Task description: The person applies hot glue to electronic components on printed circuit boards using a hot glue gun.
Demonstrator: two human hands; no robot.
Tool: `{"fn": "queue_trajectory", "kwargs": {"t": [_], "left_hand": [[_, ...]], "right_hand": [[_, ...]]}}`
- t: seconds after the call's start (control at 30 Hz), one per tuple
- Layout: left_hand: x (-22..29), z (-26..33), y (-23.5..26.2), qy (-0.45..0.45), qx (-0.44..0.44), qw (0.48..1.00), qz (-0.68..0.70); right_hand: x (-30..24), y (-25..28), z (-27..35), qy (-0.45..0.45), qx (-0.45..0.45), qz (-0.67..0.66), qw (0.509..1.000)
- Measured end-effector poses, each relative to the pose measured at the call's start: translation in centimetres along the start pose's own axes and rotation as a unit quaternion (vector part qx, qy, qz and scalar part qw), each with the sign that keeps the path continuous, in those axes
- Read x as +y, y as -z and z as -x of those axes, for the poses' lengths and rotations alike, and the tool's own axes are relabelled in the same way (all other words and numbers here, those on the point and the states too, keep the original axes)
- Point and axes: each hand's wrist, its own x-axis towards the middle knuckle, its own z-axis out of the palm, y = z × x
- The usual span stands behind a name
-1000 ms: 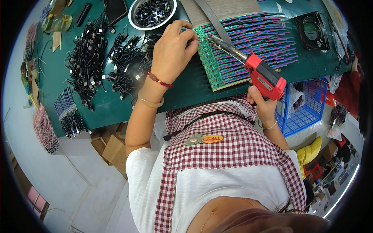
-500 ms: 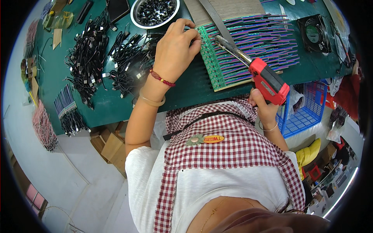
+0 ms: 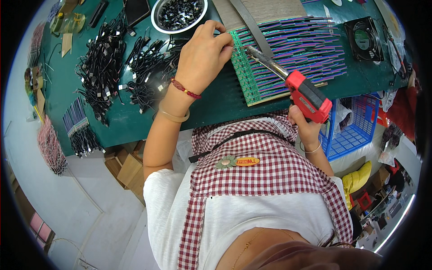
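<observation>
Red-and-black soldering gun [image 3: 310, 96]: we hold it by the handle in our right grip [image 3: 306, 125] | its tip is at the green circuit boards [image 3: 245, 74], laid out on the table [image 3: 213, 101], wires [image 3: 301, 56] to the right | our left grip [image 3: 204, 50], half-curled, is at their upper left end; we cannot tell whether it pinches anything

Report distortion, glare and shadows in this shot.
In the head view, the fisheye bows the near edge of the green table; a light strip glares at lower right; dark shadows fringe the left edge of the green circuit boards.
</observation>
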Motion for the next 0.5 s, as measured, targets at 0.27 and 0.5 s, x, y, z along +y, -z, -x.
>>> {"fn": "queue_trajectory", "kwargs": {"t": [0.27, 0.5], "left_hand": [[-0.31, -0.18, 0.27, -0.016, -0.023, 1.000, -0.004], [-0.16, -0.18, 0.09, -0.013, -0.019, 1.000, -0.009]], "right_hand": [[0.28, 0.08, -0.38, 0.064, -0.052, 0.060, 0.995], [0.19, -0.05, 0.27, 0.010, -0.004, 0.018, 1.000]]}}
